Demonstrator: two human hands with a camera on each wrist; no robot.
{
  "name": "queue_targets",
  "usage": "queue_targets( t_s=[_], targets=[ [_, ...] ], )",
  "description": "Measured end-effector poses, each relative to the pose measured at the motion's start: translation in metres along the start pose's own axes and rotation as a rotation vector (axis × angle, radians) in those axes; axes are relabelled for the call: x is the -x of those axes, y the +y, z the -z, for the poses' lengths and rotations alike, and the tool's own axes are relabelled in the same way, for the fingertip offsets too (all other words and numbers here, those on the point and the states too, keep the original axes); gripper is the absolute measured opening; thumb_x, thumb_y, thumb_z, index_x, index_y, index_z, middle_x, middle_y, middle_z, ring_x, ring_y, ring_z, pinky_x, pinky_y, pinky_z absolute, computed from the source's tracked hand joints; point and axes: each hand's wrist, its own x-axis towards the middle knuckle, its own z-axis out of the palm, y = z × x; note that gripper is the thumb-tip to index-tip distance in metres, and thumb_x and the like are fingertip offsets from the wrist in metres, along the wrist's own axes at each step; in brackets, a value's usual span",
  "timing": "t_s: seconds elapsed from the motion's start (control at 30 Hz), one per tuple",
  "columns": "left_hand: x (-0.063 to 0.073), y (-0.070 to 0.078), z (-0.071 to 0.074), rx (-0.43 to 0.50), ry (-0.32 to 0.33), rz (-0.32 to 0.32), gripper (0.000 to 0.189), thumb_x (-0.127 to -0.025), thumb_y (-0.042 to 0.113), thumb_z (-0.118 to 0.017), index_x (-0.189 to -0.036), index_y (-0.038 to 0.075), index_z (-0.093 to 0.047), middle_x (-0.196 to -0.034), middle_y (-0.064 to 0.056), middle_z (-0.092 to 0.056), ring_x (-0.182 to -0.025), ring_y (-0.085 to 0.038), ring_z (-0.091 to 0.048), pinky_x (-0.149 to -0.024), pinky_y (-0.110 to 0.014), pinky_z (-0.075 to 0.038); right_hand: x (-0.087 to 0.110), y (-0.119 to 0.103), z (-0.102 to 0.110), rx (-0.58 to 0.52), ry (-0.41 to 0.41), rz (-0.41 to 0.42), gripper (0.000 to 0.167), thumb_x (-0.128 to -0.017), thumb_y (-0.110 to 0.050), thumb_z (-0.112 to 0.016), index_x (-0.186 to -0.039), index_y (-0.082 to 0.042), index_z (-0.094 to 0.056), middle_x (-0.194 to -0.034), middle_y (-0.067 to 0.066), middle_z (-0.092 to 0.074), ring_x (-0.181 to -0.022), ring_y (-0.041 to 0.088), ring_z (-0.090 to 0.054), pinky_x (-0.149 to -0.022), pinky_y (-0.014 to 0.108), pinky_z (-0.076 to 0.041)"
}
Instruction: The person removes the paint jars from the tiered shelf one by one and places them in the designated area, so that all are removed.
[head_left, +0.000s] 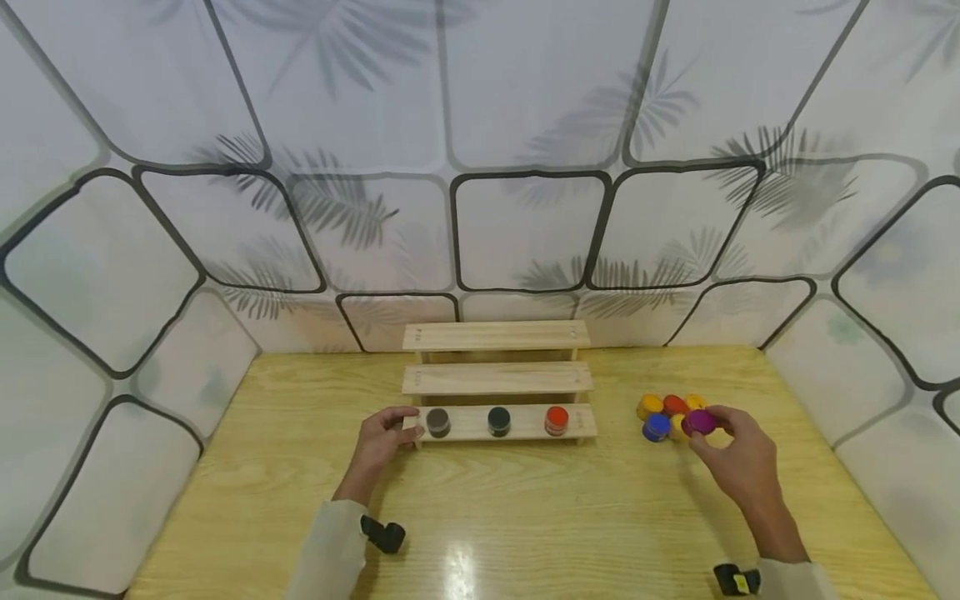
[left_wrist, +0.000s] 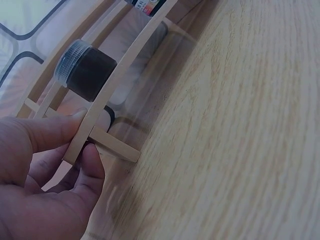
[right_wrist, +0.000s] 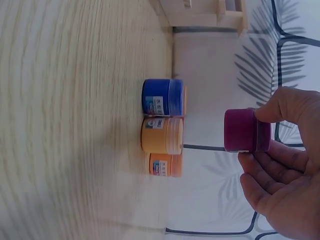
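Observation:
My left hand (head_left: 381,437) pinches the left end of the lowest step of a wooden three-tier rack (head_left: 459,427), thumb on top and fingers beneath. On that step stand a grey paint jar (head_left: 438,422), a black paint jar (head_left: 498,422) and a red paint jar (head_left: 557,421), spaced apart. Over at the right, my right hand (head_left: 742,454) holds a purple paint jar (right_wrist: 240,130) between thumb and fingers. It is raised off the table beside a cluster of jars, among them a blue jar (right_wrist: 162,97) and a yellow-orange jar (right_wrist: 162,135).
Behind the blue jar lie another orange jar (head_left: 650,407), a red jar (head_left: 675,405) and a yellow jar (head_left: 696,402). The rack's middle step (head_left: 497,378) and top step (head_left: 497,336) rise towards a patterned cloth backdrop (head_left: 525,233). Everything stands on a wood-grain table (head_left: 300,467).

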Motion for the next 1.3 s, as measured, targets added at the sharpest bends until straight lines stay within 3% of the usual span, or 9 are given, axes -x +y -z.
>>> queue_targets(
  t_s=[0.1,0.2,0.43,0.67,0.73,0.87,1.1,1.3],
  targets=[
    [-0.001,0.001,0.0,0.001,0.001,0.0,0.031,-0.081,0.004,-0.072,-0.111,0.0,-0.066,-0.089,-0.005,-0.053,-0.071,-0.014,-0.051,-0.063,-0.025,-0.048,-0.002,0.006,0.001,0.018,0.013,-0.007,0.037,-0.078,-0.007,-0.07,-0.109,0.011,-0.058,-0.105,0.03,-0.06,-0.094,0.043,-0.057,-0.074,0.048,-0.042],
    [-0.001,0.001,0.0,0.001,0.0,-0.001,0.032,-0.081,0.004,-0.072,-0.111,-0.001,-0.066,-0.085,0.0,-0.05,-0.07,-0.012,-0.049,-0.063,-0.025,-0.048,-0.005,0.011,0.002,0.024,0.0,-0.022,0.037,-0.08,-0.008,-0.068,-0.11,0.01,-0.057,-0.105,0.029,-0.059,-0.095,0.042,-0.056,-0.072,0.045,-0.04],
    [0.0,0.002,-0.002,0.004,-0.001,0.011,0.032,-0.081,0.005,-0.072,-0.112,0.0,-0.066,-0.104,-0.007,-0.055,-0.082,-0.015,-0.047,-0.066,-0.025,-0.049,-0.005,0.021,0.005,0.018,-0.033,-0.072,0.038,-0.082,-0.011,-0.068,-0.111,0.012,-0.057,-0.107,0.033,-0.058,-0.097,0.046,-0.055,-0.077,0.055,-0.041],
    [-0.002,0.0,0.0,0.002,0.0,0.027,0.031,-0.082,0.005,-0.072,-0.112,0.002,-0.066,-0.119,-0.01,-0.054,-0.093,-0.017,-0.047,-0.069,-0.024,-0.049,-0.009,0.033,0.003,0.026,-0.089,-0.105,0.04,-0.084,-0.013,-0.066,-0.113,0.013,-0.055,-0.108,0.035,-0.058,-0.099,0.047,-0.054,-0.079,0.057,-0.041],
    [-0.002,0.0,0.0,0.001,-0.004,0.018,0.031,-0.081,0.006,-0.072,-0.111,0.001,-0.066,-0.119,-0.009,-0.054,-0.093,-0.016,-0.046,-0.069,-0.024,-0.049,-0.01,0.036,0.002,0.025,-0.118,-0.11,0.041,-0.084,-0.013,-0.066,-0.113,0.014,-0.054,-0.107,0.035,-0.058,-0.099,0.048,-0.053,-0.079,0.058,-0.041],
    [-0.002,0.0,0.001,0.008,-0.007,0.011,0.031,-0.08,0.006,-0.073,-0.11,0.001,-0.066,-0.105,-0.007,-0.053,-0.083,-0.015,-0.047,-0.067,-0.024,-0.05,-0.014,0.042,-0.001,0.029,-0.139,-0.106,0.041,-0.083,-0.011,-0.066,-0.113,0.016,-0.054,-0.105,0.036,-0.058,-0.098,0.049,-0.053,-0.078,0.059,-0.042],
    [0.0,0.002,0.001,0.013,-0.005,0.016,0.032,-0.081,0.005,-0.072,-0.112,0.001,-0.066,-0.113,-0.008,-0.054,-0.083,-0.013,-0.049,-0.067,-0.024,-0.05,-0.022,0.056,-0.01,0.069,-0.139,-0.072,0.04,-0.082,-0.009,-0.067,-0.111,0.016,-0.055,-0.102,0.036,-0.06,-0.094,0.048,-0.056,-0.077,0.057,-0.044],
    [-0.001,0.002,0.001,0.022,-0.007,0.013,0.033,-0.08,0.006,-0.073,-0.112,-0.001,-0.066,-0.099,-0.007,-0.054,-0.071,-0.011,-0.049,-0.065,-0.025,-0.05,-0.028,0.063,-0.013,0.097,-0.219,-0.087,0.041,-0.082,-0.012,-0.067,-0.111,0.015,-0.055,-0.101,0.035,-0.061,-0.094,0.048,-0.055,-0.075,0.056,-0.045]
  ],
)
